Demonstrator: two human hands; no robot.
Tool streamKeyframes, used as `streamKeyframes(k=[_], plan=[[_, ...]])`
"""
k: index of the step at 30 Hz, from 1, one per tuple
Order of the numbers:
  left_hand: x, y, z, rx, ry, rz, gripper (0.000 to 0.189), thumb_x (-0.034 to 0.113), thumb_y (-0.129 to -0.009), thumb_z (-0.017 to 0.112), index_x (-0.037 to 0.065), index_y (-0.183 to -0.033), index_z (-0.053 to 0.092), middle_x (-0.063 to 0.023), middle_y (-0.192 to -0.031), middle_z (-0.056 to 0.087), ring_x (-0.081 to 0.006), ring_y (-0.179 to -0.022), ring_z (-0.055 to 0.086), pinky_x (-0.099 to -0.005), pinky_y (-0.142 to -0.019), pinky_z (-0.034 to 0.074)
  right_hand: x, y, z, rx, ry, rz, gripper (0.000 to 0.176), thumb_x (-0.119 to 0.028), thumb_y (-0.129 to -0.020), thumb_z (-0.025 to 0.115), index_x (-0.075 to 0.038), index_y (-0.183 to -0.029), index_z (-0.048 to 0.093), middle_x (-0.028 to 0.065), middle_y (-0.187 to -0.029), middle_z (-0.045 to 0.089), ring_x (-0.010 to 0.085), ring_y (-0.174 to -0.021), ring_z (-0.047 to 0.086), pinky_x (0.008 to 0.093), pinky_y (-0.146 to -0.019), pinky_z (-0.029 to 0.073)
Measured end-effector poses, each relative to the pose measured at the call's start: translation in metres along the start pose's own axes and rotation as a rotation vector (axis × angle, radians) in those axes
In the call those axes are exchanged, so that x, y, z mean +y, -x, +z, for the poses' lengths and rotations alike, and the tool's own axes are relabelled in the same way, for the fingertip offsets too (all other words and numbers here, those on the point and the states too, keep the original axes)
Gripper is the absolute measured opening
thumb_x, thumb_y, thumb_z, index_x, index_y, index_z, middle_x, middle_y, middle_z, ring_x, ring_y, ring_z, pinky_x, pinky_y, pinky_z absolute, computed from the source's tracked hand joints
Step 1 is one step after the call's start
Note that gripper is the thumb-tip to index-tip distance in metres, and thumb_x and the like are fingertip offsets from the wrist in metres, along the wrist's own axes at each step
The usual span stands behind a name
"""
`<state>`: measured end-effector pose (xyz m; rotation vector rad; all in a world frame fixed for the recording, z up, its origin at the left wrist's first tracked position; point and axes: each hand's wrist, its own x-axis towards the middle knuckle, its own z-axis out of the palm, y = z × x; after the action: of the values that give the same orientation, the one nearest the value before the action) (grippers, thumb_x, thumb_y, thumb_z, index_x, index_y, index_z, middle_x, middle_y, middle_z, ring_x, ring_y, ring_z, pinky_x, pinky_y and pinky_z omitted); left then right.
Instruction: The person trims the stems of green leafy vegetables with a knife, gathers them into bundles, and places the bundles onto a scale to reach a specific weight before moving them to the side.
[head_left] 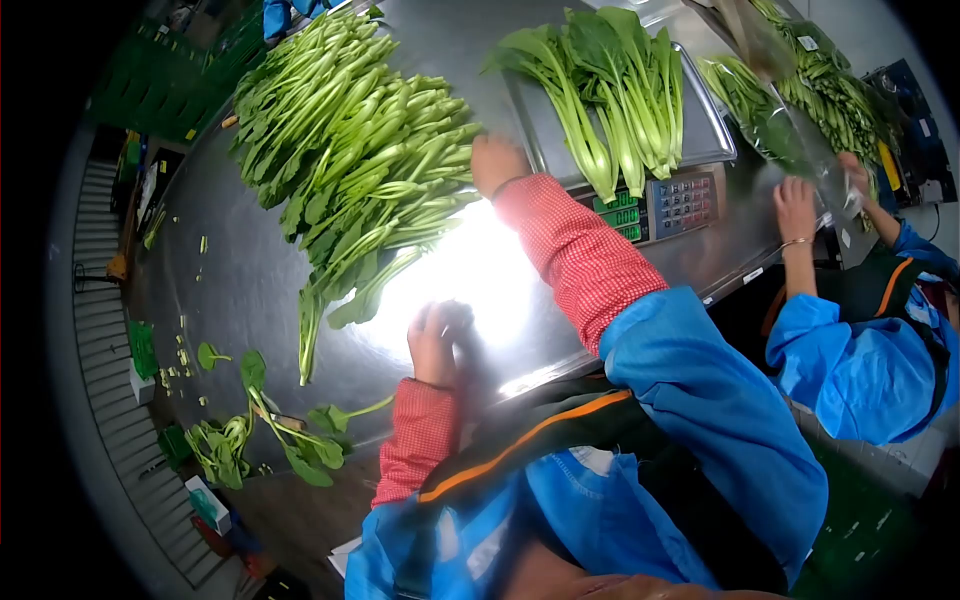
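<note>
My right hand [498, 165], in a red checked cuff, reaches to the cut ends of the leafy green stalks [370, 140]. Its fingers curl against the nearest stalks; their tips are partly hidden. The stalks lie in a big heap on the metal table [255, 300]. Low over the bright glare on the table is my left hand [432, 345], fingers curled in, a dark patch beside them. What it holds, if anything, I cannot make out. Several larger bunches of greens [615, 95] lie on the scale [690, 200], just right of my right hand.
Loose leaves [225, 450] and small trimmed bits [183, 355] lie at the table's left edge. At right, a co-worker's hands [797, 210] are at a clear plastic bag [800, 140] near more greens. Green crates [160, 75] stand at the far left.
</note>
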<state>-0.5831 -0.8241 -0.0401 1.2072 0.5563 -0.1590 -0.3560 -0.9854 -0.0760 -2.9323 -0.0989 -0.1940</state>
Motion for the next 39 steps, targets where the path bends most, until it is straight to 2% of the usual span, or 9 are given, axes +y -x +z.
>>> streamKeyframes(k=[9,10,13,18,22,26,28,35,39], plan=[[-0.009,0.005,-0.01,-0.04,0.005,-0.04,0.027,0.025,-0.092,0.056,0.0,-0.094,0.064,-0.0092,-0.084,0.065,-0.0175,-0.076,0.06,-0.0295,-0.071,0.048,-0.016,0.038,-0.063,0.212,0.01,-0.273,0.007,-0.008,-0.077,0.057,-0.011,-0.074,0.063,0.0057,-0.068,0.064,0.0225,-0.068,0.063,0.0361,-0.054,0.049],[-0.02,-0.003,-0.025,-0.107,0.016,-0.063,0.036,0.016,-0.093,0.056,-0.001,-0.124,0.046,-0.018,-0.1,0.063,-0.0296,-0.09,0.065,-0.0393,-0.08,0.055,-0.021,0.045,-0.086,0.19,0.046,-0.286,0.007,-0.008,-0.077,0.057,-0.011,-0.074,0.063,0.0058,-0.067,0.064,0.0224,-0.066,0.063,0.0362,-0.053,0.048],[-0.015,0.002,-0.017,-0.101,0.038,-0.096,0.035,0.016,-0.093,0.055,-0.001,-0.123,0.047,-0.0177,-0.099,0.063,-0.0302,-0.089,0.065,-0.0404,-0.08,0.055,-0.01,0.057,-0.142,0.335,0.026,-0.396,0.007,-0.016,-0.073,0.062,-0.01,-0.069,0.06,0.0083,-0.062,0.061,0.0252,-0.057,0.062,0.036,-0.05,0.048],[-0.004,0.013,-0.001,-0.144,0.111,-0.133,0.034,0.015,-0.094,0.054,-0.001,-0.123,0.047,-0.0166,-0.098,0.063,-0.0299,-0.09,0.065,-0.0415,-0.081,0.055,0.027,0.073,-0.288,0.51,0.241,-0.227,0.023,-0.03,-0.082,0.068,-0.01,-0.074,0.059,0.0076,-0.063,0.059,0.0263,-0.057,0.06,0.0377,-0.047,0.046],[-0.003,0.018,0.016,-0.259,0.197,-0.089,0.032,0.013,-0.094,0.053,-0.001,-0.123,0.048,-0.015,-0.1,0.062,-0.0276,-0.092,0.065,-0.0399,-0.082,0.055,0.072,0.083,-0.303,0.67,0.423,-0.019,0.029,-0.036,-0.082,0.069,-0.012,-0.074,0.056,0.0063,-0.062,0.059,0.0259,-0.06,0.062,0.0369,-0.048,0.048],[0.015,0.016,0.049,-0.414,-0.117,0.213,0.033,0.014,-0.094,0.055,-0.001,-0.123,0.049,-0.0126,-0.104,0.061,-0.0252,-0.098,0.062,-0.0368,-0.086,0.052,0.115,0.101,-0.23,0.395,0.392,0.042,0.038,-0.043,-0.081,0.069,-0.008,-0.08,0.055,0.0105,-0.064,0.06,0.0279,-0.06,0.062,0.039,-0.051,0.049],[0.042,0.014,0.077,-0.426,0.034,0.036,0.036,0.015,-0.094,0.056,-0.002,-0.125,0.049,-0.0119,-0.107,0.061,-0.0238,-0.103,0.06,-0.0357,-0.089,0.05,0.121,0.116,-0.222,0.188,0.196,0.09,0.052,-0.054,-0.083,0.064,-0.003,-0.09,0.057,0.0157,-0.068,0.063,0.0323,-0.064,0.064,0.0419,-0.054,0.049],[0.061,-0.043,0.163,-0.44,-0.228,0.259,0.057,0.022,-0.095,0.058,-0.004,-0.141,0.037,-0.0157,-0.127,0.056,-0.0226,-0.118,0.053,-0.0322,-0.101,0.041,0.217,0.078,-0.201,0.282,-0.06,0.4,0.063,-0.057,-0.088,0.053,0.003,-0.104,0.063,0.0258,-0.087,0.067,0.0421,-0.082,0.066,0.0496,-0.072,0.051],[0.066,-0.082,0.219,-0.369,-0.203,0.003,0.061,0.028,-0.095,0.058,-0.004,-0.141,0.034,-0.0127,-0.121,0.056,-0.0204,-0.107,0.056,-0.0311,-0.09,0.046,0.273,0.034,-0.174,-0.091,-0.299,0.525,0.073,-0.064,-0.091,0.042,0.004,-0.105,0.065,0.0294,-0.096,0.066,0.0454,-0.095,0.063,0.0494,-0.082,0.049]])
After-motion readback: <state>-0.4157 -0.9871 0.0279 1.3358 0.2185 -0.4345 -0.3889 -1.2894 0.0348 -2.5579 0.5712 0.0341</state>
